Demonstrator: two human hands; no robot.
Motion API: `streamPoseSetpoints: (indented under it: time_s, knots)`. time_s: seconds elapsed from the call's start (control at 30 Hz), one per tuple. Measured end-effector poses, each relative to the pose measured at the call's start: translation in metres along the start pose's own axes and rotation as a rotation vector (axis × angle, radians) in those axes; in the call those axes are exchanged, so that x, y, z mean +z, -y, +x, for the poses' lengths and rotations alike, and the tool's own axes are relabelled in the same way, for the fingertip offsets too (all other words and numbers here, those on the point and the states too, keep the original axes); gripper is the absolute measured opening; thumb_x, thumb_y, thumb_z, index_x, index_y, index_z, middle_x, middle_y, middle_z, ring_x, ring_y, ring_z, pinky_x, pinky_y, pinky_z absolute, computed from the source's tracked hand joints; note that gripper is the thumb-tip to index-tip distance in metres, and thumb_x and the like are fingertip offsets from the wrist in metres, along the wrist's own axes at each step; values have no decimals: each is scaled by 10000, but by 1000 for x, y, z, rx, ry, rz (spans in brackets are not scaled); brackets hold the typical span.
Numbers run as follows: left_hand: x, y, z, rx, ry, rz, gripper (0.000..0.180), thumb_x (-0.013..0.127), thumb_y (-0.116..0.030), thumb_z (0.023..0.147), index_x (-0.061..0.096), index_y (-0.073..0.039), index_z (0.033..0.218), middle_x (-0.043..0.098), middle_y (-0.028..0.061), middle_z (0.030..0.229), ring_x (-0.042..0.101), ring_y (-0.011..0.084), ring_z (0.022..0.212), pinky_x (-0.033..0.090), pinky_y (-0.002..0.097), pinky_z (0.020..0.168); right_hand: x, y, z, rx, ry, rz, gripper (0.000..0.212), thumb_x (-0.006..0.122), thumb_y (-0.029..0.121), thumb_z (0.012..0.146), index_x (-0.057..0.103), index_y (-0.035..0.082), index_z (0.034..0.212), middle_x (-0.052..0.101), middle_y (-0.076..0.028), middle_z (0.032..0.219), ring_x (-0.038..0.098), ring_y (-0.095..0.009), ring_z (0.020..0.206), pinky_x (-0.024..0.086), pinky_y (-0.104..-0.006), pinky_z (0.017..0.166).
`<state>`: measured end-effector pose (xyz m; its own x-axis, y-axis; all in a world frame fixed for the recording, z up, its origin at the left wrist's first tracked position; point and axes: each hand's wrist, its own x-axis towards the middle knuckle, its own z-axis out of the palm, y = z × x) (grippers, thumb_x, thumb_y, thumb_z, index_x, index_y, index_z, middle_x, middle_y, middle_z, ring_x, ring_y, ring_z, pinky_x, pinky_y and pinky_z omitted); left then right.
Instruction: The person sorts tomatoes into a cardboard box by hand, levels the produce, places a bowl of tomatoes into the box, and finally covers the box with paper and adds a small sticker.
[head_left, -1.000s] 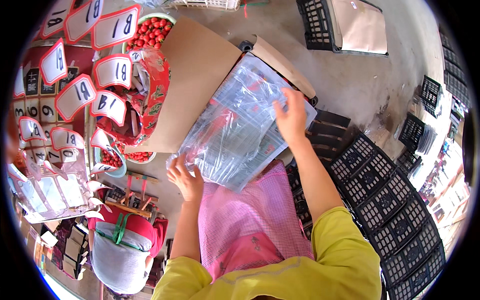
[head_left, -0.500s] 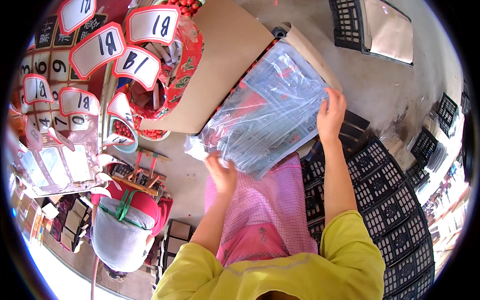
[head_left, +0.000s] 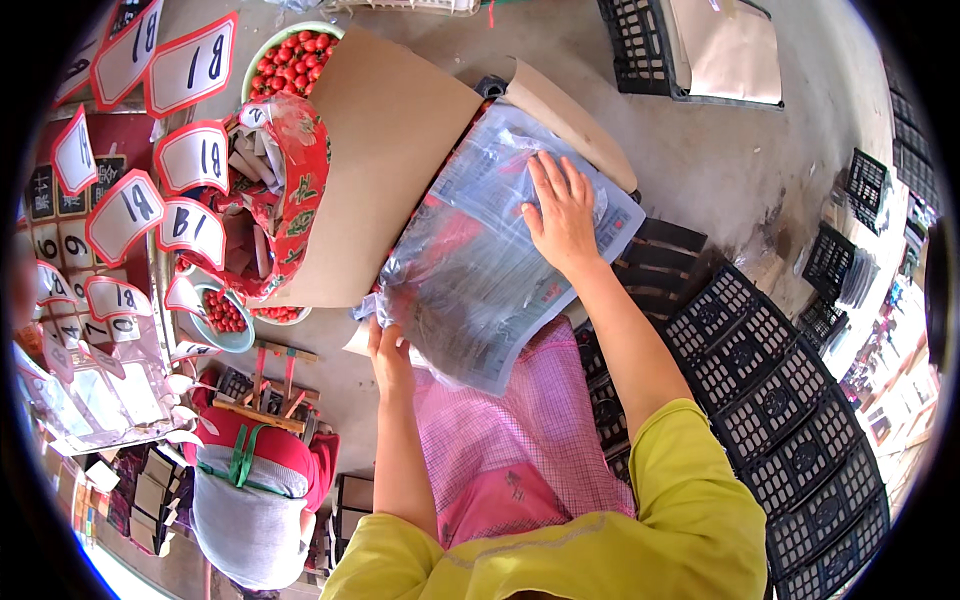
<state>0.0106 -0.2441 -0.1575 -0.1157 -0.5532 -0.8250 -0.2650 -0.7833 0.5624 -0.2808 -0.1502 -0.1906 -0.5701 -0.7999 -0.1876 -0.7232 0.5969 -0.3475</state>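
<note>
One clear plastic sheet [head_left: 470, 265] spreads before you across a mostly hidden black crate [head_left: 490, 87], with grey print and patches of red showing through. Your right hand [head_left: 563, 220] rests palm down on the sheet's far right portion, fingers loosely spread and gripping nothing, the plastic directly beneath. Your left hand [head_left: 390, 362] is at the crumpled left corner, fingers bent upward with a small gap to the thumb; whether they pinch the film you cannot tell from this angle. Most of the sheet lies between the two, its near edge over your pink checked apron [head_left: 520, 420]. One broad brown paper flap [head_left: 390, 160] extends to the left, and a narrower brown strip [head_left: 570, 115] borders the far side. Beyond the broad flap, cherry tomatoes [head_left: 295, 62] fill a pale green bowl [head_left: 248, 72] near a red patterned bag [head_left: 305, 195].
</note>
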Motion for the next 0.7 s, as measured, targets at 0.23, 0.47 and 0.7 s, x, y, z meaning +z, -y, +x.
streamPoseSetpoints:
  time_s: [0.23, 0.47, 0.7]
  knots:
    - [-3, 1, 16, 21, -123, 319, 320, 512, -52, 831, 502, 9, 1145, 474, 97, 1182, 502, 192, 970, 416, 283, 840, 1, -9, 10, -57, -14, 61, 535, 590, 178, 787, 429, 89, 1289, 385, -92, 1369, 359, -298, 1243, 246, -466, 1038]
    - [-60, 37, -3, 59, -541, 151, 550, 509, -90, 813, 317, -18, 1323, 349, 126, 1332, 394, 234, 1168, 322, 368, 985, -15, -92, -20, 432, -435, 198, 426, 588, 262, 824, 536, -6, 1151, 537, -198, 1165, 496, -335, 1083, 356, -414, 945]
    - [-124, 23, 66, 167, -18, 1231, 564, 574, -65, 677, 491, 24, 1227, 459, 164, 1315, 436, 247, 1180, 348, 358, 956, -37, -173, 35, 932, -93, 1591, 405, 590, 319, 850, 541, 28, 1127, 607, -126, 1055, 511, -230, 1088, 372, -358, 945]
